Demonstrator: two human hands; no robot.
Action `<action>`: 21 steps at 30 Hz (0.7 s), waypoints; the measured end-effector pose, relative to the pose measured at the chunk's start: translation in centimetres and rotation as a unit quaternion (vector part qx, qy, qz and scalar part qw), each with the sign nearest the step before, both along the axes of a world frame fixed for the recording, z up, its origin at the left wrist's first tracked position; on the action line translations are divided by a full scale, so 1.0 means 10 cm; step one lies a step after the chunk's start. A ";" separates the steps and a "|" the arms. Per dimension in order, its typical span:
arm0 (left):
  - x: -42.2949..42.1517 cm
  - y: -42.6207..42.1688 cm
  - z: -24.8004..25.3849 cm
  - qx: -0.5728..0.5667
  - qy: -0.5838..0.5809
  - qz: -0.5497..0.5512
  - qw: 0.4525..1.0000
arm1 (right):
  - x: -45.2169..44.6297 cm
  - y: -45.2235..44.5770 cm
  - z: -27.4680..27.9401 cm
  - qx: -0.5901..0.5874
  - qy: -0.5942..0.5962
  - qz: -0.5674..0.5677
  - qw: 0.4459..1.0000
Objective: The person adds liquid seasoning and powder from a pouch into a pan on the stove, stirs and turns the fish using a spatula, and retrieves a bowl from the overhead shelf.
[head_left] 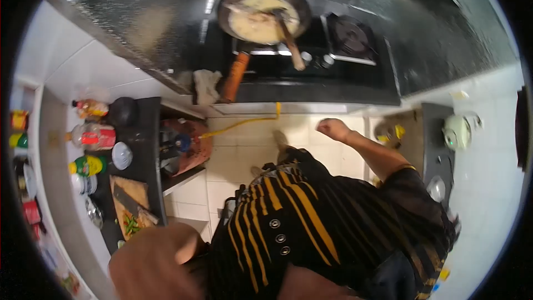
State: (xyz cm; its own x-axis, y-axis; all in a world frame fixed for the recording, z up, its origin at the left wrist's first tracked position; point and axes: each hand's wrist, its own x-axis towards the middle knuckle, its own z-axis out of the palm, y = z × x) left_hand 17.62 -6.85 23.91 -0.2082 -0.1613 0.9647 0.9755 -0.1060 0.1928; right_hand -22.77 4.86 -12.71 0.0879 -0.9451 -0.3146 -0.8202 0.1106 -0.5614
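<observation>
My left hand (155, 261) is large and blurred at the lower left, close to the camera and beside the cutting board (145, 194). Motion smears its fingers, so what they do cannot be made out. On the board lie a knife (130, 203) and chopped green vegetables (131, 225). My right hand (333, 129) hangs over the floor in front of the stove, fingers curled in, with nothing visible in it. A wok (304, 8) of pale, milky soup (255, 26) sits on the left burner, a wooden-handled spatula (291, 47) resting in it.
A second burner (352, 38) is to the wok's right. A cloth (207, 86) lies by the wok's handle (236, 76). Bottles (94, 136) and a lidded bowl (122, 155) crowd the left counter. A yellow hose (244, 126) runs below the stove; a pale green kettle (458, 131) stands right.
</observation>
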 end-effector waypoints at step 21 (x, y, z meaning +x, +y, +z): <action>0.45 0.06 -0.84 0.609 -0.056 0.516 0.599 | 0.26 -1.88 -0.36 0.183 -0.147 0.367 0.900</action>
